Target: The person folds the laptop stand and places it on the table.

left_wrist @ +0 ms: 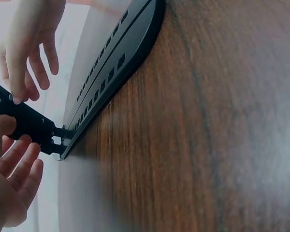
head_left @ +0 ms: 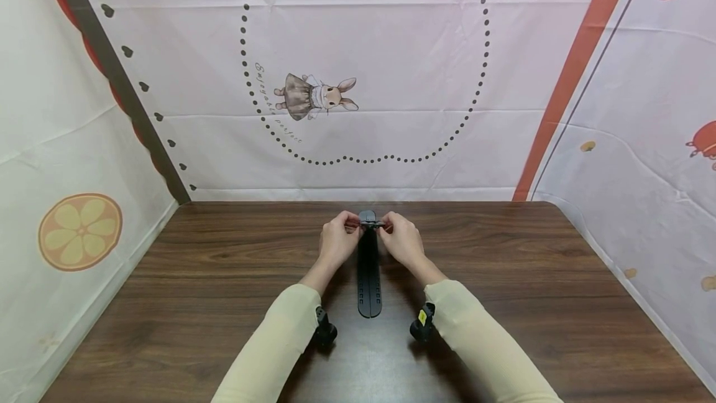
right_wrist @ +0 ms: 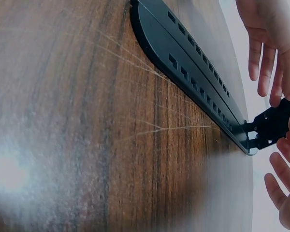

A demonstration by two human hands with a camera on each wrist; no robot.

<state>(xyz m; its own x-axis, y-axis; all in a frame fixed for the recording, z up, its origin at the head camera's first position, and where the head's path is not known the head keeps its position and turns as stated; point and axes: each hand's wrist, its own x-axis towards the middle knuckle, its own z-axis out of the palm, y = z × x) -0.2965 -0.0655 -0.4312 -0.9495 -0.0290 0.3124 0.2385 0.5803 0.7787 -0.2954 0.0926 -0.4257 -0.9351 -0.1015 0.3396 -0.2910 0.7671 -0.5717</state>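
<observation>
A long black flat base with rounded ends and two rows of square slots lies on the table, pointing away from me. Toward its far end, a black perforated plate stands up from the base, joined by small tabs. My left hand pinches this plate at its left edge, thumb on the near face. On the opposite edge my right hand pinches it likewise, its other fingers loosely spread in the right wrist view. How the plate's top looks is hidden from the wrist views.
The brown wooden table reaches back to a printed cloth wall. Cloth also hangs at the left and right sides. A black wrist camera sits at the left cuff, another camera at the right cuff.
</observation>
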